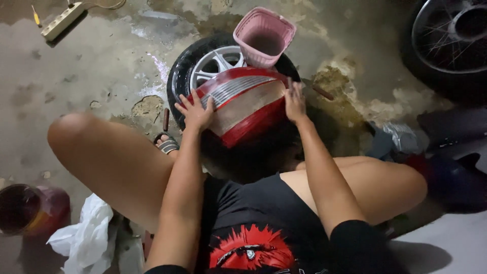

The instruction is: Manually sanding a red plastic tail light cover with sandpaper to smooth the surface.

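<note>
Near edge: white rag (83, 236) on the floor by the left knee, and beside it a dark round tub (23, 208), reddish on the outside. Inside is too dark to read; can't tell if it holds anything.

Middle: person squats over a red and clear tail lamp (243, 104), propped on a tyre (178, 76) with a silver alloy rim, so the tyre acts as a bench and keeps the lens off the wet concrete. Left hand (195, 110) lies flat on the lamp's left end, fingers spread, palm down, apparently bracing it. Right hand (294, 103) is on the right edge, fingers close together and curled at the rim; probably gripping or pressing something small there, but the fingertips are hidden, so no call on that. A sandalled foot (166, 144) sits just beside the tyre.

Further: pink slatted basket (264, 36) tilted on the tyre's far side, touching the lamp's top edge, mouth towards camera; looks empty.

Far: power strip (62, 20) top left, spoked wheel (449, 35) top right, well apart from the work.
</note>
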